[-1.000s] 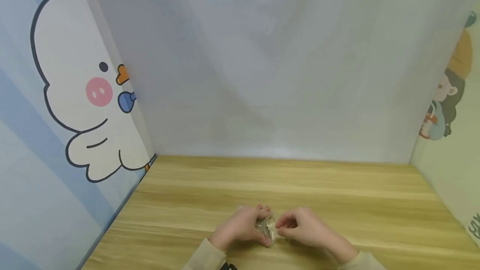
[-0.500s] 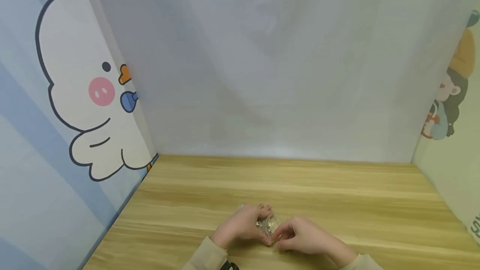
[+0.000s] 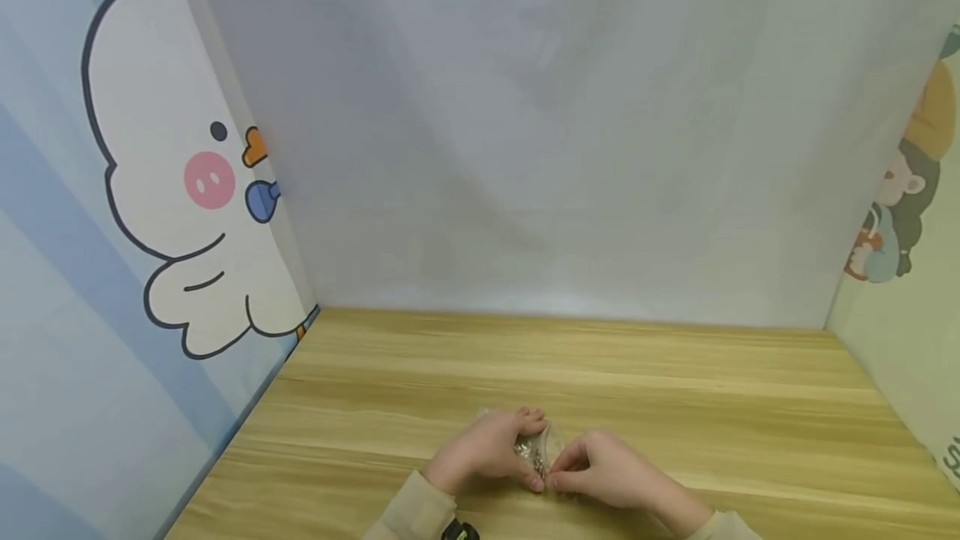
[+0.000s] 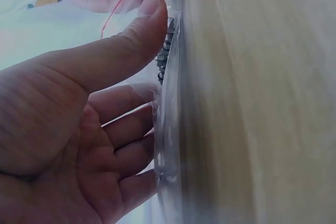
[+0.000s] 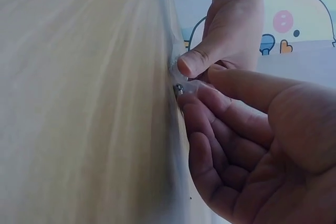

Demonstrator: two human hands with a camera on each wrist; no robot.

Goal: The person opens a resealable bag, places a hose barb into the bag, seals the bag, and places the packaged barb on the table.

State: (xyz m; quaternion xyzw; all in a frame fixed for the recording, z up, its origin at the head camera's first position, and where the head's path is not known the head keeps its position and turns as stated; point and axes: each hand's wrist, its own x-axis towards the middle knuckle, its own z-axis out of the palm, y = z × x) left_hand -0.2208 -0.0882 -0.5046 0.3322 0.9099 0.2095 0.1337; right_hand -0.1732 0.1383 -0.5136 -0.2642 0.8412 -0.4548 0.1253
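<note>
A clear zip-lock bag point(image 3: 555, 440) with a red line point(image 4: 116, 9) along its mouth lies on the wooden table. Small dark metal pieces that look like screws point(image 4: 165, 56) are bunched inside it. My left hand point(image 3: 483, 447) holds the bag down from the left, thumb near the mouth and fingers along the far side, covering much of it. From the right, my right hand point(image 3: 611, 472) pinches the mouth end between thumb and fingers. In the right wrist view a shiny metal piece point(image 5: 179, 88) shows right by the right fingertips.
The wood-grain table point(image 3: 675, 390) extends around both hands. A pale grey backdrop point(image 3: 562, 148) rises behind it. A blue striped panel with a white cartoon duck point(image 3: 142, 82) stands at left, a pale green panel point(image 3: 915, 340) at right. A dark band point(image 3: 460, 531) circles the left wrist.
My right hand has shifted slightly toward me and left along the bag's mouth, its fingertips now close by the left thumb. The left hand stays on the bag.
</note>
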